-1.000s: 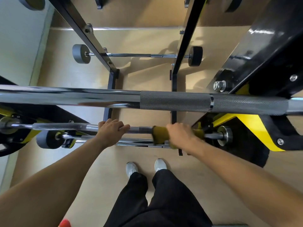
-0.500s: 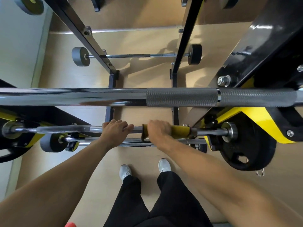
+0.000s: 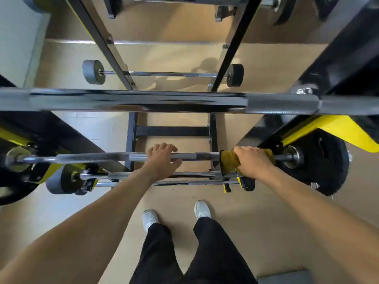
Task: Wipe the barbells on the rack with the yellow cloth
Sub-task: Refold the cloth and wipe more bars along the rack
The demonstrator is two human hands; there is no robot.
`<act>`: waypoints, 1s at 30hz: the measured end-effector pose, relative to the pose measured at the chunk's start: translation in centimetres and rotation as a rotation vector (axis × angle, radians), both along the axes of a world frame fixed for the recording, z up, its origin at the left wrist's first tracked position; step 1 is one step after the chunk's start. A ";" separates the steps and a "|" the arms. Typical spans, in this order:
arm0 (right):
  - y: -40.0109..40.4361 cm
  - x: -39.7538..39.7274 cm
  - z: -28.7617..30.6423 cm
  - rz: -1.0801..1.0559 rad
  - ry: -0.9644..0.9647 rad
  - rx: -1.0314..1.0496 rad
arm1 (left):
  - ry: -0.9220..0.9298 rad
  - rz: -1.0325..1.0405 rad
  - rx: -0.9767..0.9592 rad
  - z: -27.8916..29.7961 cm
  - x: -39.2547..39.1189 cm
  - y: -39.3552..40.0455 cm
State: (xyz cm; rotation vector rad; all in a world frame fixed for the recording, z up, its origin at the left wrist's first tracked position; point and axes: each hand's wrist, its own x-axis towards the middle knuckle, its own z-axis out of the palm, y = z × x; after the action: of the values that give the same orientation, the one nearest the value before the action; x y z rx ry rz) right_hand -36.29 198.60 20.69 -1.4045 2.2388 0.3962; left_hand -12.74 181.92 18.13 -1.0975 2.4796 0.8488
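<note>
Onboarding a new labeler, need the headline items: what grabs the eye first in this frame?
The thick chrome bar crossing the whole upper frame, close to the camera. Below it, the right hand grips the yellow cloth wrapped round a thinner barbell, near the black plate at its right end, while the left hand curls over the same bar mid-shaft. Bright yellow rack panels flank both sides.

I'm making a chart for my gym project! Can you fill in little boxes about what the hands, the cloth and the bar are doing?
left hand: grips the barbell mid-shaft
right hand: grips the yellow cloth wrapped round the same bar
cloth spot: near the bar's right end, beside the black plate
floor: white shoes
</note>
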 end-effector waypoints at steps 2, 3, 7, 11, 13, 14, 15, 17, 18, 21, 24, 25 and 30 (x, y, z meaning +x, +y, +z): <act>-1.4 1.3 0.0 0.017 0.024 0.038 | 0.112 0.049 -0.049 0.3 1.6 0.5; -2.5 2.3 -0.3 0.035 0.013 0.047 | 0.148 0.076 -0.103 0.3 2.9 0.8; -7.2 7.1 -1.9 0.069 -0.126 0.022 | 0.313 0.269 -0.238 -0.5 8.9 2.2; -12.6 14.1 -2.1 0.136 -0.344 -0.123 | 0.419 0.555 -0.341 -0.9 14.1 0.1; -15.4 18.1 -2.5 0.191 -0.313 -0.141 | 0.411 0.653 -0.399 -0.5 16.4 -1.2; -16.7 19.9 -2.8 0.210 -0.274 -0.140 | 0.409 0.689 -0.433 -0.2 17.4 -1.9; -17.9 21.3 -3.1 0.226 -0.239 -0.133 | 0.406 0.720 -0.462 0.2 18.4 -2.8; -20.0 23.7 -3.5 0.260 -0.216 -0.101 | 0.368 0.789 -0.495 0.7 20.4 -4.8; -21.0 24.8 -3.4 0.280 -0.223 -0.084 | 0.331 0.817 -0.500 0.7 21.6 -5.9; -24.4 29.0 -2.9 0.345 -0.308 -0.118 | 0.199 0.753 -0.495 -0.2 25.0 -8.2; -27.7 34.5 -2.2 0.414 -0.374 -0.225 | 0.124 0.592 -0.526 -0.8 26.7 -9.1; -28.6 36.0 -2.1 0.430 -0.372 -0.271 | 0.142 0.590 -0.545 -0.7 27.2 -9.7; -28.5 37.1 -2.7 0.374 -0.425 -0.338 | 0.181 0.414 -0.555 -1.4 31.0 -11.8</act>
State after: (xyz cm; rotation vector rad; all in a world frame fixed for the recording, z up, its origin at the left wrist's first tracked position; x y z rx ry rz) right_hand 0.77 170.12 18.02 -1.8835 1.7500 -0.1683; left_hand 18.30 170.13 16.72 -1.8376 2.7679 0.3572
